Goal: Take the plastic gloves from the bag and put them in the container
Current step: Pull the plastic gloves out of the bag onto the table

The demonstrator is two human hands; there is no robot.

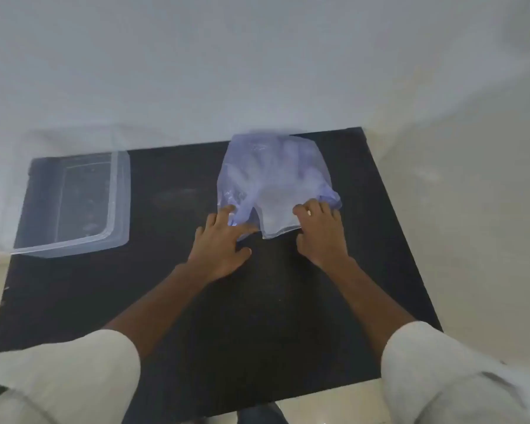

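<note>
A translucent bluish plastic bag [273, 172] lies on the far middle of the black table [227, 301], with pale plastic gloves [276, 215] poking out of its near opening. My left hand [224, 243] rests with its fingers on the bag's near left corner. My right hand [322, 234] has its fingertips on the bag's near right corner. Whether either hand pinches the plastic is unclear. A clear, lidless rectangular plastic container [74, 203] stands at the table's far left, apart from both hands.
A white wall rises behind the table. The table's right edge runs diagonally beside pale floor [471, 240]. White sleeves cover my upper arms at the bottom corners.
</note>
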